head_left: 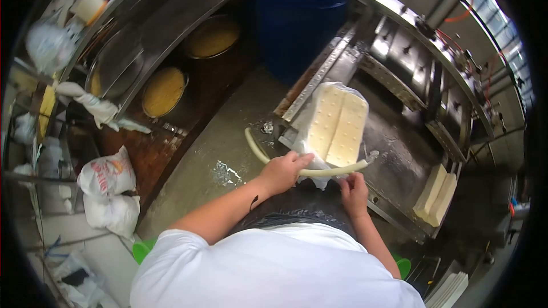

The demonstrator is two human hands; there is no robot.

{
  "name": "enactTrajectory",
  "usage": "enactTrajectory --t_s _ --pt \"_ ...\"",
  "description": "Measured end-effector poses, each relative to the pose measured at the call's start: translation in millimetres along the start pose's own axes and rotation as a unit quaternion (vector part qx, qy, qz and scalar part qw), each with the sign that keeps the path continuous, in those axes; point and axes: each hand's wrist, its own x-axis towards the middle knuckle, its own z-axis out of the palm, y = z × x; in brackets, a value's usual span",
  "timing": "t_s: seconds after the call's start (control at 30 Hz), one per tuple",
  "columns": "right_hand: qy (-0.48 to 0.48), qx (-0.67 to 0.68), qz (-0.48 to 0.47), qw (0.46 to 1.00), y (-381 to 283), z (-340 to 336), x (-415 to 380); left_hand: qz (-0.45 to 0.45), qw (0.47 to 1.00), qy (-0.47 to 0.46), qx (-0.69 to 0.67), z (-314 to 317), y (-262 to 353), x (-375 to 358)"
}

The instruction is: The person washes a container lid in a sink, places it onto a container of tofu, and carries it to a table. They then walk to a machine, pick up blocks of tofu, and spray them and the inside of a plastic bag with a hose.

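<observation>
A pale, ridged slab [337,125] with small raised bumps and a groove down its middle lies on a white cloth [315,94] at the corner of the metal press table. A long cream-coloured curved strip [337,170], hose-like in look, crosses its near end. My left hand [285,171] is closed around this strip, its thumb beside the cloth; the fingers' undersides are hidden. Just below the strip's right part, my right hand [355,194] pinches the near edge of the cloth.
Two pale blocks [436,197] lie on the metal press table [399,137] at right. Behind stands a blue barrel [302,23]. Round pans of yellow stuff [164,92] sit at left, near white sacks [108,174]. The floor [228,148] looks wet.
</observation>
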Motion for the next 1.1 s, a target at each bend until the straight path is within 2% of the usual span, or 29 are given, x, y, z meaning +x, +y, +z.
enactTrajectory --t_s 0.07,0.13,0.23,0.3,0.33,0.37,0.4,0.43,0.47,0.53,0.6,0.63,0.67,0.77,0.83,0.87,0.93,1.0,1.07,1.1 --pt "-0.004 -0.014 -0.036 0.999 2.6 -1.7 1.2 0.083 0.994 0.076 0.0 4.4 -7.7 1.1" --pt "0.011 -0.046 -0.069 0.996 4.0 -0.9 -0.3 0.093 0.99 0.108 -0.002 5.7 -13.7 0.1" --pt "-0.019 -0.021 -0.027 0.999 6.9 -1.0 -1.7 0.103 0.987 0.121 -0.01 5.9 -23.9 -5.2" --pt "-0.038 -0.026 -0.015 0.999 10.0 0.1 0.9 0.096 0.991 0.086 0.024 8.1 -39.2 -14.6" --pt "-0.053 0.037 0.035 0.997 16.0 4.2 2.8 0.095 0.991 0.088 0.023 12.4 -48.4 -19.8" --pt "-0.067 0.099 0.085 0.989 15.6 6.0 4.4 0.051 0.997 0.041 0.034 16.0 -57.0 -25.5" --pt "-0.067 0.098 0.085 0.989 15.5 6.9 7.5 0.007 0.999 -0.007 0.045 20.0 -64.9 -30.7" --pt "-0.042 0.169 0.142 0.975 9.3 8.5 15.7 -0.041 0.996 -0.072 0.039 19.2 -68.5 -32.6" --pt "-0.016 0.238 0.197 0.951 4.9 9.9 23.3 -0.038 0.996 -0.072 0.039 9.2 -61.8 -29.3" --pt "0.014 0.277 0.192 0.942 7.3 14.1 39.7 -0.119 0.975 -0.188 0.016 -13.1 -44.4 -23.0" --pt "0.14 0.274 0.146 0.94 7.0 20.7 61.9 -0.126 0.973 -0.191 -0.004 -32.5 -28.3 -20.5" --pt "0.125 0.326 0.173 0.921 -7.0 16.4 73.7 -0.136 0.971 -0.193 -0.023 -37.5 -25.6 -18.9" --pt "0.129 0.326 0.172 0.921 -11.0 14.5 84.2 -0.132 0.972 -0.193 -0.022 -36.8 -26.4 -19.2" --pt "0.003 0.309 0.208 0.928 -20.2 8.8 110.0 -0.127 0.98 -0.142 -0.059 -30.3 -28.3 -25.5" --pt "-0.012 0.271 0.229 0.935 -31.8 3.7 121.0 -0.062 0.987 -0.088 -0.117 -30.6 -30.2 -27.3" --pt "-0.031 0.232 0.251 0.939 -38.4 0.9 123.2 -0.056 0.987 -0.09 -0.119 -32.2 -31.3 -27.3" --pt "-0.032 0.239 0.244 0.939 -46.0 -0.7 122.8 -0.015 0.983 -0.142 -0.113 -35.6 -33.6 -28.1" --pt "-0.033 0.247 0.238 0.939 -54.0 0.2 121.4 0.0 0.982 -0.15 -0.113 -36.5 -37.8 -29.2" --pt "-0.028 0.171 0.254 0.951 -61.2 -0.4 119.9 0.015 0.981 -0.159 -0.113 -37.9 -42.0 -29.4" --pt "-0.021 0.143 0.24 0.96 -44.7 5.5 120.8 -0.006 0.981 -0.164 -0.102 -38.6 -44.0 -29.1"
